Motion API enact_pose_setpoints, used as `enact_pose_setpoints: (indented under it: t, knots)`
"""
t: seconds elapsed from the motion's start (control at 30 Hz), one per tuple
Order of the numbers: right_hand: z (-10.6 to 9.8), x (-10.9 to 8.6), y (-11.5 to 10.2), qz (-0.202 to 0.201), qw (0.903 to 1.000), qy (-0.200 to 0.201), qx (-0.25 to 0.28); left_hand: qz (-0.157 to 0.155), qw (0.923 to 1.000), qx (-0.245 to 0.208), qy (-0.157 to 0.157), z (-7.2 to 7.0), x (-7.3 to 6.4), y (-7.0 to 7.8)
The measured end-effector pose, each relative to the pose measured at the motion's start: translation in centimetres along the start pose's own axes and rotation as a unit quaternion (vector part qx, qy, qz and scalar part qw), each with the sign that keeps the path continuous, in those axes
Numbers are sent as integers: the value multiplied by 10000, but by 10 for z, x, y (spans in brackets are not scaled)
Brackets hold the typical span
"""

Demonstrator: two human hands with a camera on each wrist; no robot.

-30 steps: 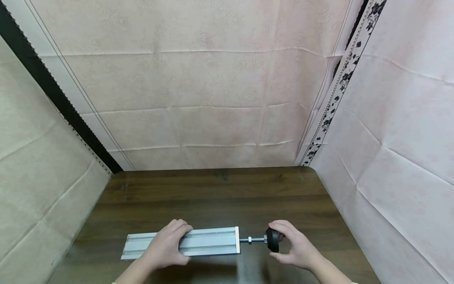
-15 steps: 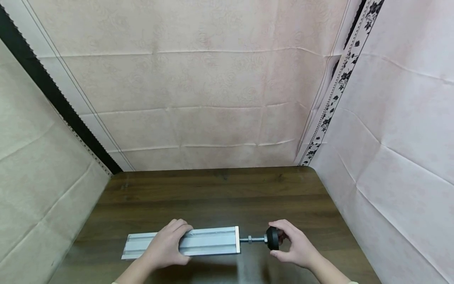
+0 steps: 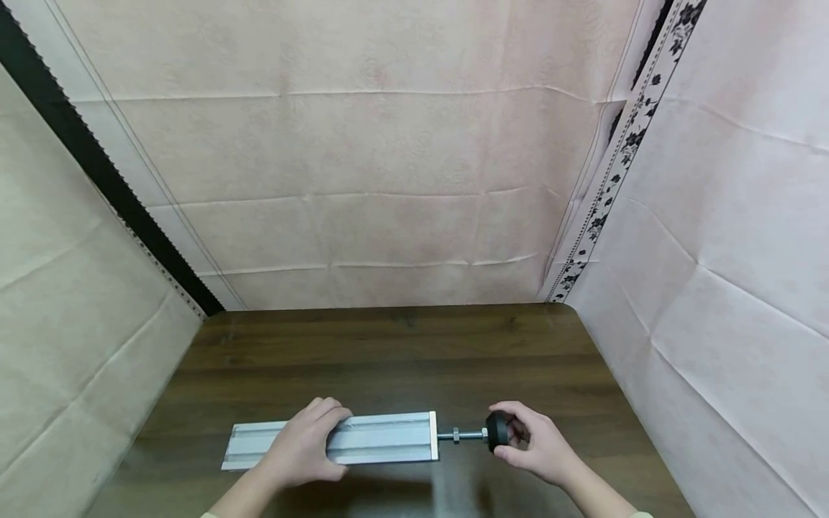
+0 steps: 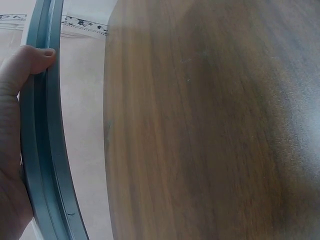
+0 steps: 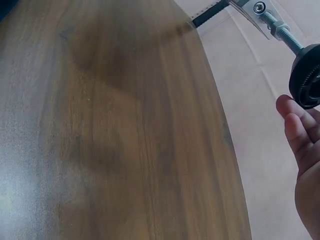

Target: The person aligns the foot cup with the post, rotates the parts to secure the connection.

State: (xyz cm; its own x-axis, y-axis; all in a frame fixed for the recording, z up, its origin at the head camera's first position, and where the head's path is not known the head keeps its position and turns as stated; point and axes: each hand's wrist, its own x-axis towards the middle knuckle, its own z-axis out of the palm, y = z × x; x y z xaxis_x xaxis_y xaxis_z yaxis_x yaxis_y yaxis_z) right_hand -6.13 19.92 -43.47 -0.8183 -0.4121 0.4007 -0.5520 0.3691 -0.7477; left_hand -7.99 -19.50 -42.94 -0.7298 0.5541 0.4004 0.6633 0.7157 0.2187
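Observation:
My left hand point(image 3: 301, 446) grips a silver aluminium profile point(image 3: 382, 439) across its middle, holding it level above the table. In the left wrist view, the thumb lies over the grooved side of the profile point(image 4: 45, 130). From the pale plate point(image 3: 434, 436) on its right end sticks a threaded rod point(image 3: 471, 436) with a nut point(image 3: 456, 435) on it. A black round levelling foot point(image 3: 497, 432) caps the rod. My right hand point(image 3: 540, 446) pinches that foot between thumb and fingers; the right wrist view shows fingers beneath the foot point(image 5: 303, 75).
A dark wooden table point(image 3: 388, 352) lies below, shadowed under the profile. Pale creased cloth point(image 3: 388, 158) hangs behind it. More cloth walls stand at the left point(image 3: 78, 345) and right point(image 3: 725, 288), close to the table's sides.
My right thumb and fingers have shifted round the black foot, the thumb moving upward along its edge. The left hand and the profile stay almost in place.

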Motion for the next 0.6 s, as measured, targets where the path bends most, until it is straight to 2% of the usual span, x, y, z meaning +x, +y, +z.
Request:
enact_pose_setpoints:
  t: [0.1, 0.23, 0.43, 0.53, 0.6]
  knots:
    - [-1, 1, -1, 112, 9999, -52, 62, -17, 10000, 21, -5, 0, 0, 0]
    - [-2, 5, -7, 458, 9985, -274, 154, -22, 10000, 9, 51, 1, 0, -1]
    - [-8, 11, -34, 761, 9950, -514, 397, 25, 10000, 45, 65, 2, 0, -2]
    - [-6, 7, -23, 697, 9956, -471, 419, 7, 10000, 46, 38, 3, -1, -1]
    - [-4, 3, -10, 473, 9978, -370, 288, -6, 10000, 49, 38, 3, -1, -1]
